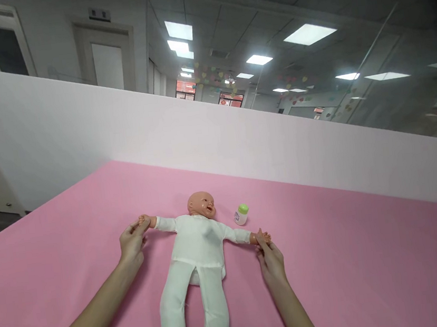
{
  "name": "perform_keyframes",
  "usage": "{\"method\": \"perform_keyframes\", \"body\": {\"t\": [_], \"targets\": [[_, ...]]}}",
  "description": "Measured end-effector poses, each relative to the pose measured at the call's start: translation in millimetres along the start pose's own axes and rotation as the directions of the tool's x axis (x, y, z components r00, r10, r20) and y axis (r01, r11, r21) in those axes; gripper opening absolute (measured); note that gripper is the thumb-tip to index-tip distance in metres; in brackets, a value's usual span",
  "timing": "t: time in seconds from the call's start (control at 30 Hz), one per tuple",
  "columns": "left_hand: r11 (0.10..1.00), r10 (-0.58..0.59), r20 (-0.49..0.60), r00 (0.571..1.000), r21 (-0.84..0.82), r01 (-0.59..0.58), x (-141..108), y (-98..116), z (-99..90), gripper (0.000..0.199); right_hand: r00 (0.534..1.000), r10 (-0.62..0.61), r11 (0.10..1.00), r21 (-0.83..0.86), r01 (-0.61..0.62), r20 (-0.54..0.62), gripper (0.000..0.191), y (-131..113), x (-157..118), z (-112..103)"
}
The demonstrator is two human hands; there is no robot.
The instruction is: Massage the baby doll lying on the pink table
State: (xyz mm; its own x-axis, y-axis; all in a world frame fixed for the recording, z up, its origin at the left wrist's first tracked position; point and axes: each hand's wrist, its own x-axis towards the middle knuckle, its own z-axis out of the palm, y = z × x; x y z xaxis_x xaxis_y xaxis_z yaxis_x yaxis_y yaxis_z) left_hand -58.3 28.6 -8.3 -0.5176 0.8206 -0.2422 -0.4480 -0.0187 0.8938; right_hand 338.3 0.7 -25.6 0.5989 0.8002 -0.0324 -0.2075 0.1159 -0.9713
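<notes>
A baby doll (pixel 198 240) in a white cloth top and white trousers lies on its back, head at the far side and legs towards me. Its two arms are stretched out sideways. My left hand (pixel 132 243) is closed on the doll's hand at the left, thumb on top. At the right, my right hand (pixel 270 258) pinches the doll's other hand between thumb and fingers. Beside the doll's head stands a small clear bottle (pixel 241 215) with a green cap, touched by neither hand. The doll's feet are partly cut off at the lower edge.
Pink cloth (pixel 354 263) covers the table under the doll. A low white wall (pixel 219 137) runs behind the table, with glass (pixel 290 64) above it. A door (pixel 107 60) is at the back left.
</notes>
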Motion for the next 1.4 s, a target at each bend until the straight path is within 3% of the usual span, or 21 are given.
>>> {"method": "perform_keyframes", "body": {"t": [0.1, 0.23, 0.3, 0.4, 0.47, 0.53, 0.6, 0.67, 0.7, 0.73, 0.77, 0.8, 0.87, 0.93, 1.0, 1.07, 1.17, 1.2, 1.27, 1.33, 1.4], "targets": [[0.985, -0.135, -0.055, 0.989, -0.115, 0.128, 9.8, -6.1, -8.1, 0.036, 0.999, 0.051, 0.997, 0.060, -0.050, -0.011, 0.043, 8.6, 3.0, -4.5], [0.981, -0.159, -0.091, 0.983, -0.128, 0.146, 12.4, -3.5, -11.1, 0.029, 0.989, 0.128, 0.980, 0.166, -0.114, -0.077, 0.041, 3.2, 0.5, -1.5], [0.996, -0.059, -0.087, 0.994, -0.072, 0.052, 5.7, 1.2, -6.7, 0.033, 0.993, 0.088, 0.987, 0.141, -0.075, -0.085, 0.042, -4.5, -6.3, 4.1], [0.968, 0.234, 0.046, 0.971, 0.085, -0.238, -16.0, 5.9, 5.4, 0.035, 0.994, -0.110, 0.994, -0.011, 0.110, -0.009, 0.045, -18.1, -26.7, 18.1], [0.876, 0.404, 0.206, 0.892, 0.194, -0.441, -34.0, 3.9, 13.8, 0.030, 0.955, -0.272, 0.950, -0.126, 0.286, 0.122, 0.042, -24.5, -45.6, 29.5], [0.730, 0.503, 0.414, 0.759, 0.267, -0.629, -50.0, -3.5, 19.9, 0.019, 0.845, -0.407, 0.839, -0.223, 0.496, 0.347, 0.031, -24.9, -65.1, 40.1], [0.532, 0.515, 0.647, 0.562, 0.273, -0.802, -61.1, -14.8, 23.1, 0.010, 0.651, -0.460, 0.668, -0.248, 0.702, 0.604, 0.016, -18.6, -81.4, 48.0], [0.337, 0.466, 0.807, 0.364, 0.219, -0.916, -66.8, -25.9, 24.2, 0.015, 0.455, -0.451, 0.506, -0.200, 0.839, 0.767, 0.018, -8.6, -92.0, 52.4], [0.267, 0.442, 0.845, 0.301, 0.196, -0.944, -67.9, -30.0, 24.3, 0.020, 0.390, -0.449, 0.449, -0.174, 0.877, 0.804, 0.022, -4.2, -94.8, 53.2], [0.221, 0.429, 0.863, 0.267, 0.186, -0.957, -68.1, -32.4, 24.3, 0.024, 0.352, -0.452, 0.412, -0.158, 0.897, 0.820, 0.025, -1.1, -96.0, 53.4], [0.201, 0.426, 0.865, 0.264, 0.193, -0.960, -67.6, -32.8, 24.1, 0.025, 0.341, -0.457, 0.399, -0.153, 0.904, 0.822, 0.026, 0.2, -95.7, 53.1], [0.207, 0.424, 0.861, 0.280, 0.208, -0.956, -66.4, -31.4, 23.7, 0.024, 0.359, -0.464, 0.412, -0.161, 0.897, 0.810, 0.024, -0.5, -94.1, 52.3], [0.304, 0.442, 0.813, 0.378, 0.261, -0.916, -62.7, -23.4, 22.5, 0.017, 0.478, -0.491, 0.505, -0.209, 0.837, 0.728, 0.016, -7.0, -87.6, 49.8], [0.495, 0.479, 0.680, 0.554, 0.312, -0.811, -57.1, -12.1, 20.3, 0.013, 0.676, -0.494, 0.663, -0.266, 0.700, 0.546, 0.018, -16.8, -77.8, 46.1], [0.697, 0.477, 0.483, 0.734, 0.300, -0.651, -48.8, -1.7, 16.4, 0.016, 0.851, -0.411, 0.831, -0.250, 0.497, 0.327, 0.033, -24.2, -65.2, 40.4], [0.846, 0.408, 0.299, 0.863, 0.231, -0.480, -37.1, 4.3, 10.5, 0.024, 0.946, -0.278, 0.937, -0.170, 0.305, 0.165, 0.046, -24.9, -50.4, 31.9], [0.982, 0.168, 0.084, 0.982, 0.078, -0.175, -14.9, 3.2, -1.6, 0.034, 0.992, -0.127, 0.991, -0.046, 0.128, 0.025, 0.051, -12.0, -26.7, 15.2], [0.998, 0.057, 0.023, 0.998, 0.022, -0.057, -7.6, 1.1, -5.8, 0.034, 0.996, -0.093, 0.996, -0.012, 0.093, -0.003, 0.049, -5.7, -19.5, 9.7], [0.989, -0.131, -0.059, 0.990, -0.082, 0.126, 4.0, -3.1, -12.3, 0.030, 0.998, -0.045, 0.998, 0.041, 0.046, -0.035, 0.046, 5.7, -8.3, 0.8], [0.973, -0.198, -0.083, 0.977, -0.138, 0.185, 8.8, -4.0, -14.5, 0.027, 0.998, -0.026, 0.998, 0.062, 0.030, -0.054, 0.043, 11.1, -3.3, -2.7], [0.983, -0.138, -0.079, 0.987, -0.133, 0.127, 5.0, 0.3, -10.8, 0.029, 0.998, -0.026, 0.998, 0.060, 0.029, -0.051, 0.042, 7.6, -5.9, 0.6]]}}
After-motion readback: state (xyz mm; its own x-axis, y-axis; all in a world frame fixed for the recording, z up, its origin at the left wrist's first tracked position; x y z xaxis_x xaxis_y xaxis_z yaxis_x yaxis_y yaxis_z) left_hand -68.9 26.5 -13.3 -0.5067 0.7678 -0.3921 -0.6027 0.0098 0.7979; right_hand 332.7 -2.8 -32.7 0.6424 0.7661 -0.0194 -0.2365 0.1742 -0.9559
